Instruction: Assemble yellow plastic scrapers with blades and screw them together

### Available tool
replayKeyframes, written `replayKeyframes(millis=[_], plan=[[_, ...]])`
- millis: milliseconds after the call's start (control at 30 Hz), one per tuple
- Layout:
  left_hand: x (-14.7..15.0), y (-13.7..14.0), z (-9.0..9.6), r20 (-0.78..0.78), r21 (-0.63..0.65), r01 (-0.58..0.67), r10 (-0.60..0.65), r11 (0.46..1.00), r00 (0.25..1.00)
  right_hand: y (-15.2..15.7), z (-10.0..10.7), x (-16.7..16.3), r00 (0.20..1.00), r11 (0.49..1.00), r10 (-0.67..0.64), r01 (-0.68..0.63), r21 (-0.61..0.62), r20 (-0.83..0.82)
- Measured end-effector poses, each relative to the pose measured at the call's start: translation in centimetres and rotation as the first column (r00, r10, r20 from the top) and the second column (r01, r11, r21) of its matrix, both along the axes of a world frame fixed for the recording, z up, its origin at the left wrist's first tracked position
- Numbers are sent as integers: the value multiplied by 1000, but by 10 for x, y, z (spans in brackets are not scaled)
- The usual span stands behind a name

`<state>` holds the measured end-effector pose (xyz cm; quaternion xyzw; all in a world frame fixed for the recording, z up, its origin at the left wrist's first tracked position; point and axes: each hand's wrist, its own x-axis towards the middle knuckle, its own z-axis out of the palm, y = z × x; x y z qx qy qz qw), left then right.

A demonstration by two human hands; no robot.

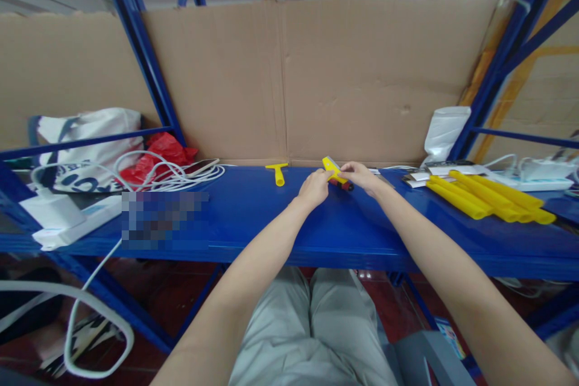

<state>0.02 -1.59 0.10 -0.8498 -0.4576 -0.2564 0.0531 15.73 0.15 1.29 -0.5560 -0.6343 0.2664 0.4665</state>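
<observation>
Over the blue shelf, my left hand is closed on a yellow scraper head that has a pale strip along its upper edge. From the other side, my right hand pinches the same piece near its right end. A red and black object, perhaps a tool handle, shows just below the piece; whether a hand touches it I cannot tell. A second yellow T-shaped scraper head lies apart on the shelf, left of my hands.
Several yellow tubes lie at right beside flat white packets. Coiled white cables, a red plastic bag and a white charger crowd the left. Cardboard walls the back between blue posts.
</observation>
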Motion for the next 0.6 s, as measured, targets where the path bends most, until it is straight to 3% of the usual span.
replayKeyframes(millis=[333,600], plan=[[0,-9,7,-51,21,-90,91,996,995,-11,8,5,1000,996,23,-22,-90,15],[1,-14,4,-151,-68,-114,102,991,983,-10,8,2,999,994,-27,29,-108,19]])
